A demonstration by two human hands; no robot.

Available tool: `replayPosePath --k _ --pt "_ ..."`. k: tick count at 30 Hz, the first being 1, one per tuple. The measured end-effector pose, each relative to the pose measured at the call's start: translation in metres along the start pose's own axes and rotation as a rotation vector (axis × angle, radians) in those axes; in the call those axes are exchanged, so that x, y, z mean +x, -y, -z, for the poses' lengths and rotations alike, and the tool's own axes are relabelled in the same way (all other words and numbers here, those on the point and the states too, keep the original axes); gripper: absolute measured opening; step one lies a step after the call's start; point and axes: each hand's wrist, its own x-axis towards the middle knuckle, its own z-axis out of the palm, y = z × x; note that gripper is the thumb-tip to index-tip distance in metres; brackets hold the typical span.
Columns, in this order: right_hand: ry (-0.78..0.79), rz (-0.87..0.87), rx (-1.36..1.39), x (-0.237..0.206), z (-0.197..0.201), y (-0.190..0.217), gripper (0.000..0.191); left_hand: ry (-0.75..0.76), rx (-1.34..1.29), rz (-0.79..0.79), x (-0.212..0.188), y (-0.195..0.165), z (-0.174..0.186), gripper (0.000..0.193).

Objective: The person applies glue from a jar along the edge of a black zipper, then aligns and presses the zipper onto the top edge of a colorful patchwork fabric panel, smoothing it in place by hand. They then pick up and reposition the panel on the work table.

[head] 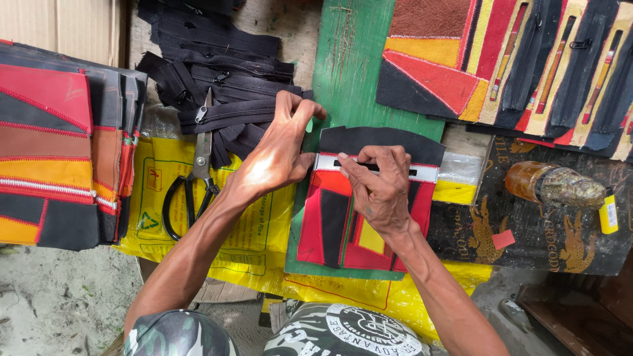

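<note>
A patchwork panel (333,227) of red, black and yellow pieces lies on a green board (349,72), with a white strip and a black slot across its upper part. My right hand (376,188) presses on that strip, fingertips at the slot. My left hand (277,148) reaches to a pile of black zippers (217,79) and pinches one zipper end near the panel's top left corner.
Black-handled scissors (194,181) lie on a yellow sack (165,217) to the left. Stacked patchwork panels (53,138) sit far left. More panels with zippers (521,59) lie top right. A brown glue bottle (554,184) rests on its side at right.
</note>
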Motion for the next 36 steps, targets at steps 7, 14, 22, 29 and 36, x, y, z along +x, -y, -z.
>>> replayPosePath --k 7,14,22,29,36 --pt "0.006 -0.005 0.006 0.0 0.0 -0.001 0.034 -0.006 0.051 0.001 0.002 -0.012 0.003 0.071" --pt "-0.003 0.004 -0.01 0.002 0.0 -0.001 0.03 -0.104 0.269 -0.072 -0.023 -0.042 0.024 0.05" --pt "-0.005 -0.003 -0.001 0.0 -0.002 -0.004 0.027 -0.206 0.26 -0.228 -0.035 -0.016 -0.032 0.029" --pt "0.029 -0.035 0.061 -0.005 0.019 -0.015 0.03 -0.203 0.295 -0.304 -0.04 -0.004 -0.032 0.028" --pt "-0.011 0.022 -0.018 -0.008 0.019 -0.022 0.029 -0.184 0.313 -0.345 -0.03 -0.018 -0.051 0.04"
